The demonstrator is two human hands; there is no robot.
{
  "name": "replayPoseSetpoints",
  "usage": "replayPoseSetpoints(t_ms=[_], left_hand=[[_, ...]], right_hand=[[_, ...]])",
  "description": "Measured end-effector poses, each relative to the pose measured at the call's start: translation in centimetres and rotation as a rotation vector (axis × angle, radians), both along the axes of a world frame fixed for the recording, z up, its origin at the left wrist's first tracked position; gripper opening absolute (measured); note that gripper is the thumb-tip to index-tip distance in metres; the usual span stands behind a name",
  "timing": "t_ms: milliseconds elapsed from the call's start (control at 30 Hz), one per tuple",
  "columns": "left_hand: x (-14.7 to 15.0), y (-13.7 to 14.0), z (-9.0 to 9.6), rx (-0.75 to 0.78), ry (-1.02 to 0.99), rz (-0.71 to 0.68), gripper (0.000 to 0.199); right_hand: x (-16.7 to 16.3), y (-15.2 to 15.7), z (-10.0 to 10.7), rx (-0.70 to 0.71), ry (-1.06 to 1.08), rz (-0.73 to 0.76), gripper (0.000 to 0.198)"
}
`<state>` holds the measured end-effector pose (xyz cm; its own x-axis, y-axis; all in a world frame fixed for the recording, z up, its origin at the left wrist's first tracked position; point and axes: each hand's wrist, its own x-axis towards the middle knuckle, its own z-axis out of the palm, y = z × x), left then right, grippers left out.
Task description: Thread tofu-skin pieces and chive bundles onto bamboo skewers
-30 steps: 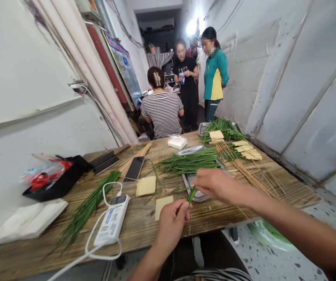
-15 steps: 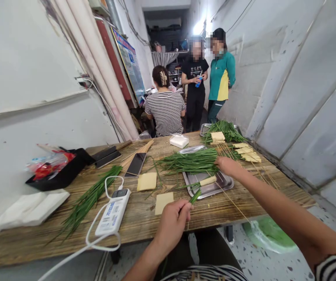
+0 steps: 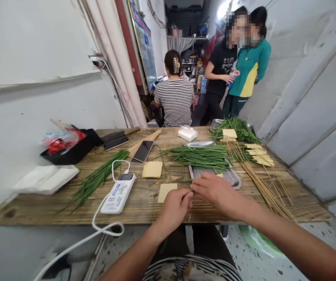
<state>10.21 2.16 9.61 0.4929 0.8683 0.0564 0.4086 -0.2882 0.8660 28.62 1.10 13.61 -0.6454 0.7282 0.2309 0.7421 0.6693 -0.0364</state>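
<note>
My left hand [image 3: 176, 205] is closed in a pinch on a small bunch of green chives, mostly hidden by my fingers. Against its fingertips, my right hand [image 3: 213, 193] closes on the same bunch over the table's front. Just left of my hands lies a single pale yellow square sheet [image 3: 167, 191], with a stack of such sheets [image 3: 152, 169] behind it. Beyond my right hand, a heap of long chives [image 3: 198, 157] lies across a metal tray [image 3: 235, 182]. A rolled skewer in that tray is mostly covered by my right hand.
Wrapped chive skewers [image 3: 260, 156] and loose bamboo sticks [image 3: 269, 191] lie at right. On the left are more chives [image 3: 98, 179], a white power bank [image 3: 118, 195] with a cable, a phone [image 3: 142, 151] and a black box [image 3: 71, 150]. Several people are beyond the table.
My right hand has come from the chive heap back to my left hand. The view has shifted, and the two standing people appear closer together.
</note>
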Motion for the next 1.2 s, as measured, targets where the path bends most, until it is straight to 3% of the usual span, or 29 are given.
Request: replayPoseSetpoints(t_ms=[133,333,467,567,800,900,967,1100,1200], left_hand=[[-0.5,0.3,-0.1,-0.013,0.055,-0.069,0.031],[-1.8,1.5,0.5,-0.076,0.040,-0.243,0.031],[-2.5,2.0,1.1,-0.071,0.016,-0.228,0.030],[-2.5,2.1,1.2,-0.033,0.052,-0.209,0.030],[-2.3,2.1,1.2,0.031,0.049,-0.198,0.029],[-2.6,2.1,1.7,0.053,0.008,-0.219,0.032],[-2.9,2.1,2.2,0.099,0.019,-0.227,0.035],[-3.0,2.1,2.9,0.233,0.051,-0.194,0.036],[-2.4,1.9,2.9,0.221,-0.015,-0.123,0.036]], right_hand=[[-2.8,-1.4,-0.9,0.147,-0.225,-0.007,0.013],[-1.5,-0.4,-0.7,-0.065,-0.240,-0.002,0.016],[-1.1,-0.5,0.0,-0.047,-0.142,-0.038,0.025],[-1.8,-0.6,0.1,-0.033,-0.142,-0.039,0.020],[-2.3,-0.3,-0.3,-0.142,-0.131,-0.062,0.023],[-1.3,0.0,-0.3,-0.196,0.017,-0.061,0.029],[-0.7,0.1,-0.3,-0.282,0.228,-0.089,0.030],[-0.3,0.1,-0.7,-0.477,0.662,-0.224,0.032],[-0.8,-0.1,-1.5,-0.631,0.927,-0.342,0.037]])
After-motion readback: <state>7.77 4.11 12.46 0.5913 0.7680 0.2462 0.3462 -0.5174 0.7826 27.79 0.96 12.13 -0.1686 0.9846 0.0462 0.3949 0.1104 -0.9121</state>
